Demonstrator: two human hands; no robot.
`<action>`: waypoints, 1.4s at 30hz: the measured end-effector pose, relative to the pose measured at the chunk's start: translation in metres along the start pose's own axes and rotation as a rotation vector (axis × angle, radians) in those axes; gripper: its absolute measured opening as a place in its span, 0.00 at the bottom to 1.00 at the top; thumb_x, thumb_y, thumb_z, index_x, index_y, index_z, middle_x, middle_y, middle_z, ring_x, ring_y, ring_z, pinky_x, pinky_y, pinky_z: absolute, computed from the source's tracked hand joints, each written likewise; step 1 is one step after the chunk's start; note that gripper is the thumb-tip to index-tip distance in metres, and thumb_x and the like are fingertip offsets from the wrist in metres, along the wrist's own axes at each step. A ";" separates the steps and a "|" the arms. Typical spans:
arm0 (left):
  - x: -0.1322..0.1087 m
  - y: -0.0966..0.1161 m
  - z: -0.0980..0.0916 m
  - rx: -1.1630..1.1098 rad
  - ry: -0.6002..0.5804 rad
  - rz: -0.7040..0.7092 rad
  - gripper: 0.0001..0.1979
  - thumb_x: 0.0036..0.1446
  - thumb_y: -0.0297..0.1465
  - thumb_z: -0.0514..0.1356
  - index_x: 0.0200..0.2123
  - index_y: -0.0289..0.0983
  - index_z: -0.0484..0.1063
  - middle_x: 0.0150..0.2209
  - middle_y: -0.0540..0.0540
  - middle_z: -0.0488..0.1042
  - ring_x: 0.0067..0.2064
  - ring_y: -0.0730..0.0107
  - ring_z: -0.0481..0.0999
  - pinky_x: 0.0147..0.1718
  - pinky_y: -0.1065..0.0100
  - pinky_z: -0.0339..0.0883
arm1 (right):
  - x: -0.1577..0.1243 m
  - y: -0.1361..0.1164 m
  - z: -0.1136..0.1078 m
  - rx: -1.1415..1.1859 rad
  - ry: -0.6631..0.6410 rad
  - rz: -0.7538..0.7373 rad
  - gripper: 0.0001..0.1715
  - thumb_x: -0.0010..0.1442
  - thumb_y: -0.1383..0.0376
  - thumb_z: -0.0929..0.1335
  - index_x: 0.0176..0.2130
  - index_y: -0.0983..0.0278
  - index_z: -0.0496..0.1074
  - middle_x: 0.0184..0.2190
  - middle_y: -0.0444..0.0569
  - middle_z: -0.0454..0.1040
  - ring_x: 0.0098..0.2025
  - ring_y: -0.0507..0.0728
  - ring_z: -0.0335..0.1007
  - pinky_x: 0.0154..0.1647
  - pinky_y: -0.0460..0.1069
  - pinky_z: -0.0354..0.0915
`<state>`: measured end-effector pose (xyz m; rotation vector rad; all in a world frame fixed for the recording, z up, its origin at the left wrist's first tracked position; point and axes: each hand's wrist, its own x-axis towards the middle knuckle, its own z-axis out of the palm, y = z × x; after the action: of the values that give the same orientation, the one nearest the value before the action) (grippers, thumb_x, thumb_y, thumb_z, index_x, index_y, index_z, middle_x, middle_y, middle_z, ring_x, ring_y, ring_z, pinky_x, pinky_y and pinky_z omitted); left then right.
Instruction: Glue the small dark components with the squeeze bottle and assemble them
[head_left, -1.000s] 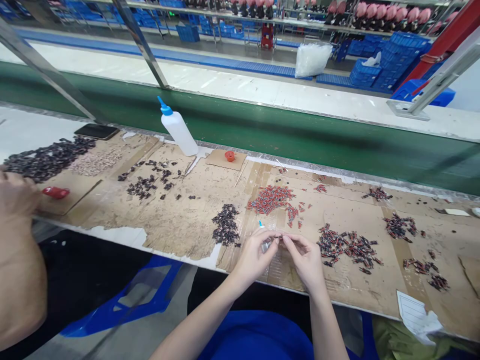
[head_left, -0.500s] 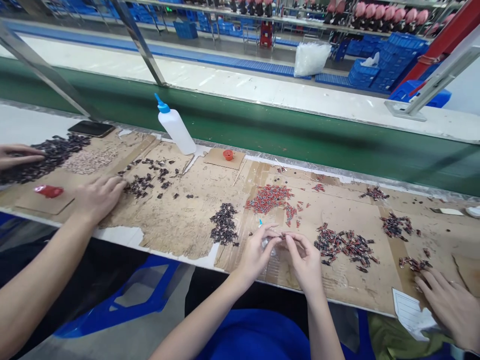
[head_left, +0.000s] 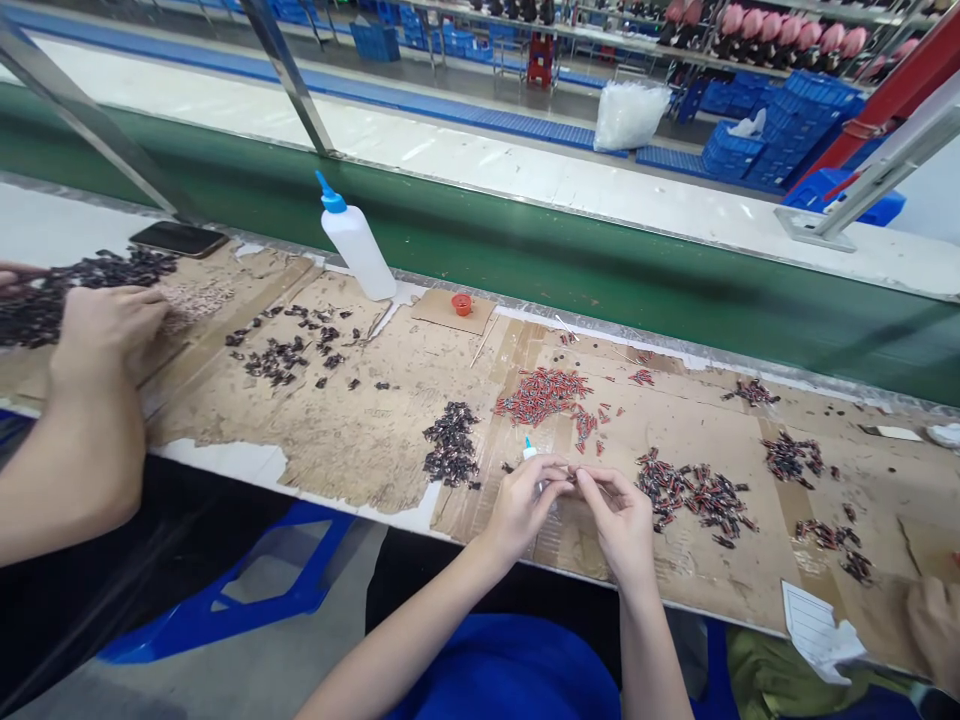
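Observation:
My left hand (head_left: 525, 505) and my right hand (head_left: 621, 520) meet over the cardboard, thumbs and fingertips pinched together on a tiny dark part (head_left: 573, 478). Its exact kind is mostly hidden by the fingers. Behind my left hand a white tube or bottle with a teal tip (head_left: 529, 448) pokes out; whether the hand holds it I cannot tell. Beyond my hands lies a pile of small red-and-grey pieces (head_left: 544, 395). A heap of small black pieces (head_left: 450, 445) is to the left, and a heap of red-and-black pieces (head_left: 697, 495) to the right.
A white squeeze bottle with a blue cap (head_left: 358, 250) stands at the back, near a red cap (head_left: 461, 304) on a cardboard square. A co-worker's hand (head_left: 112, 320) is at left, another person's hand (head_left: 934, 620) at right. A phone (head_left: 180, 238) and metal posts line the back edge.
My hands stay pinched together with only a slight shift. The co-worker's hand at left has moved left towards the black heap. The hand at right has drawn back from the small pile there.

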<state>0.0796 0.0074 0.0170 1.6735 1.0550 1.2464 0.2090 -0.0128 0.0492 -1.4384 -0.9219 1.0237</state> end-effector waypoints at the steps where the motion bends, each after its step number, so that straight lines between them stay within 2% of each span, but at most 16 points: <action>1: 0.000 0.001 -0.001 0.021 0.007 0.033 0.08 0.62 0.33 0.59 0.43 0.37 0.70 0.35 0.44 0.81 0.37 0.66 0.81 0.43 0.62 0.75 | 0.002 0.002 -0.006 -0.021 0.032 -0.013 0.19 0.46 0.51 0.75 0.29 0.64 0.77 0.29 0.52 0.81 0.33 0.59 0.78 0.40 0.55 0.73; 4: -0.001 0.004 -0.009 0.128 0.113 0.128 0.08 0.61 0.32 0.60 0.42 0.37 0.71 0.37 0.43 0.80 0.41 0.63 0.79 0.44 0.60 0.73 | 0.008 0.006 -0.029 -0.183 0.267 -0.100 0.20 0.48 0.50 0.74 0.32 0.64 0.76 0.31 0.53 0.80 0.35 0.60 0.76 0.44 0.58 0.71; 6: -0.003 0.003 -0.020 0.247 0.276 0.126 0.05 0.62 0.30 0.58 0.40 0.38 0.72 0.37 0.44 0.79 0.43 0.63 0.77 0.45 0.59 0.71 | 0.008 0.006 -0.038 -0.422 0.449 -0.221 0.22 0.53 0.49 0.70 0.35 0.65 0.77 0.37 0.58 0.78 0.43 0.64 0.73 0.49 0.62 0.66; 7: -0.005 0.001 -0.028 0.312 0.362 0.103 0.05 0.62 0.28 0.57 0.39 0.39 0.72 0.37 0.44 0.78 0.43 0.63 0.76 0.45 0.58 0.70 | 0.006 0.006 -0.037 -0.545 0.492 -0.288 0.23 0.54 0.48 0.69 0.37 0.65 0.77 0.41 0.60 0.77 0.47 0.66 0.70 0.52 0.63 0.63; 9: -0.009 -0.004 -0.042 0.435 0.433 0.042 0.05 0.61 0.28 0.57 0.38 0.39 0.73 0.36 0.45 0.78 0.42 0.61 0.74 0.45 0.57 0.68 | -0.001 0.007 -0.024 -0.733 0.433 -0.392 0.27 0.55 0.46 0.68 0.40 0.65 0.77 0.46 0.62 0.74 0.51 0.68 0.66 0.54 0.64 0.60; 12: -0.013 -0.013 -0.058 0.569 0.313 -0.004 0.05 0.60 0.28 0.59 0.35 0.40 0.76 0.35 0.45 0.79 0.45 0.57 0.71 0.45 0.54 0.63 | -0.016 0.013 0.012 -0.832 0.156 -0.397 0.33 0.52 0.43 0.69 0.46 0.65 0.75 0.42 0.59 0.74 0.47 0.66 0.66 0.49 0.61 0.64; 13: -0.013 -0.015 -0.061 0.601 0.261 -0.004 0.06 0.60 0.27 0.59 0.35 0.41 0.76 0.36 0.45 0.79 0.46 0.55 0.70 0.46 0.53 0.61 | -0.021 0.015 0.023 -0.854 0.125 -0.396 0.33 0.52 0.42 0.69 0.44 0.65 0.75 0.41 0.59 0.74 0.46 0.66 0.66 0.47 0.61 0.64; 15: -0.013 -0.018 -0.064 0.648 0.173 0.004 0.08 0.59 0.26 0.59 0.35 0.43 0.78 0.36 0.45 0.80 0.49 0.53 0.68 0.47 0.51 0.59 | -0.026 0.020 0.039 -0.891 0.081 -0.392 0.27 0.54 0.44 0.68 0.39 0.63 0.75 0.39 0.58 0.72 0.44 0.65 0.66 0.45 0.60 0.65; 18: -0.010 -0.020 -0.064 0.676 0.077 0.006 0.10 0.58 0.25 0.60 0.36 0.45 0.79 0.39 0.46 0.80 0.51 0.51 0.67 0.47 0.50 0.57 | -0.029 0.023 0.044 -0.921 0.030 -0.402 0.20 0.60 0.50 0.64 0.33 0.63 0.73 0.38 0.57 0.71 0.43 0.65 0.66 0.44 0.60 0.66; 22: -0.008 -0.023 -0.064 0.681 0.023 0.007 0.10 0.57 0.24 0.60 0.33 0.44 0.79 0.38 0.46 0.81 0.52 0.49 0.67 0.47 0.49 0.55 | -0.031 0.022 0.041 -0.928 0.001 -0.411 0.18 0.60 0.52 0.65 0.38 0.64 0.72 0.42 0.60 0.70 0.46 0.67 0.65 0.45 0.62 0.66; 25: -0.008 -0.022 -0.066 0.658 0.009 -0.001 0.09 0.57 0.25 0.61 0.31 0.44 0.79 0.36 0.46 0.81 0.52 0.49 0.67 0.48 0.48 0.54 | -0.030 0.021 0.038 -0.803 0.031 -0.344 0.19 0.59 0.51 0.65 0.37 0.63 0.72 0.41 0.59 0.72 0.46 0.67 0.67 0.47 0.63 0.65; 27: -0.009 -0.021 -0.067 0.637 0.007 -0.006 0.09 0.57 0.25 0.61 0.31 0.45 0.79 0.35 0.47 0.81 0.52 0.49 0.68 0.48 0.48 0.53 | -0.028 0.020 0.032 -0.597 0.030 -0.212 0.19 0.58 0.51 0.67 0.39 0.63 0.72 0.39 0.57 0.75 0.43 0.64 0.69 0.45 0.60 0.67; 31: -0.011 -0.016 -0.062 0.613 -0.021 -0.003 0.08 0.57 0.26 0.62 0.31 0.46 0.79 0.34 0.47 0.81 0.51 0.51 0.69 0.48 0.50 0.53 | -0.019 0.019 0.013 -0.065 0.008 0.036 0.23 0.50 0.51 0.72 0.39 0.64 0.73 0.32 0.50 0.77 0.30 0.56 0.71 0.29 0.50 0.67; 34: -0.012 -0.015 -0.056 0.603 -0.047 0.004 0.07 0.57 0.27 0.63 0.32 0.46 0.79 0.33 0.48 0.81 0.49 0.53 0.71 0.48 0.52 0.53 | -0.014 0.019 0.005 0.190 0.112 0.096 0.22 0.44 0.50 0.74 0.33 0.64 0.73 0.25 0.46 0.75 0.23 0.52 0.66 0.21 0.46 0.60; 37: -0.014 -0.016 -0.054 0.587 -0.047 -0.011 0.06 0.56 0.28 0.64 0.32 0.47 0.79 0.33 0.48 0.82 0.47 0.55 0.72 0.49 0.52 0.54 | -0.011 0.019 0.007 0.315 0.203 0.128 0.22 0.47 0.48 0.72 0.31 0.63 0.71 0.24 0.46 0.74 0.22 0.52 0.68 0.18 0.45 0.57; 42: -0.016 -0.018 -0.056 0.556 -0.024 -0.067 0.07 0.56 0.28 0.64 0.36 0.46 0.79 0.37 0.47 0.82 0.49 0.56 0.74 0.49 0.53 0.56 | -0.009 0.018 0.017 0.323 0.212 0.139 0.21 0.46 0.50 0.73 0.31 0.62 0.68 0.21 0.40 0.71 0.18 0.48 0.62 0.14 0.42 0.51</action>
<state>0.0197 0.0053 0.0071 2.0293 1.5268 0.9333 0.1903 -0.0173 0.0315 -1.3188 -0.4831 1.0451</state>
